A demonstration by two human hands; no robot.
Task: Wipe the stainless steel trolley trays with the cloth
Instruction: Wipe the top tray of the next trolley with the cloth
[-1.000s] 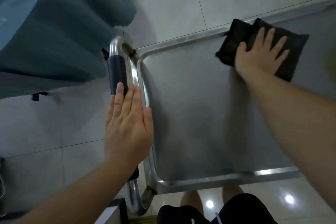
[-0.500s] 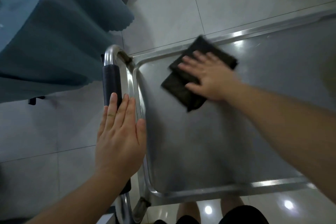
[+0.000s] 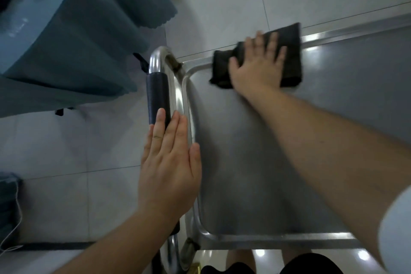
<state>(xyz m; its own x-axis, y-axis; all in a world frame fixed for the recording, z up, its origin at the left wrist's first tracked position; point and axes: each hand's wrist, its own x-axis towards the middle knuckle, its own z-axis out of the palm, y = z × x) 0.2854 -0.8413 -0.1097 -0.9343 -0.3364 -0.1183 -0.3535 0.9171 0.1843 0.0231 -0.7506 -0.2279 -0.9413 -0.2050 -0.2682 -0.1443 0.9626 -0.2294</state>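
Note:
The stainless steel trolley tray [image 3: 255, 173] fills the middle and right of the head view. A dark folded cloth [image 3: 291, 55] lies over the tray's far rim near its far-left corner. My right hand [image 3: 255, 69] presses flat on the cloth with fingers spread. My left hand [image 3: 169, 167] rests flat, fingers straight and together, on the trolley's handle [image 3: 158, 95], a steel tube with a black grip along the tray's left side.
A blue draped cloth [image 3: 73, 40] hangs over furniture at the upper left, close to the handle. Pale floor tiles [image 3: 66, 151] surround the trolley. My legs in dark shorts [image 3: 311, 264] stand at the tray's near edge.
My right hand has slid the cloth from the tray's left part up and to the right onto the far rim. My left hand stays on the handle.

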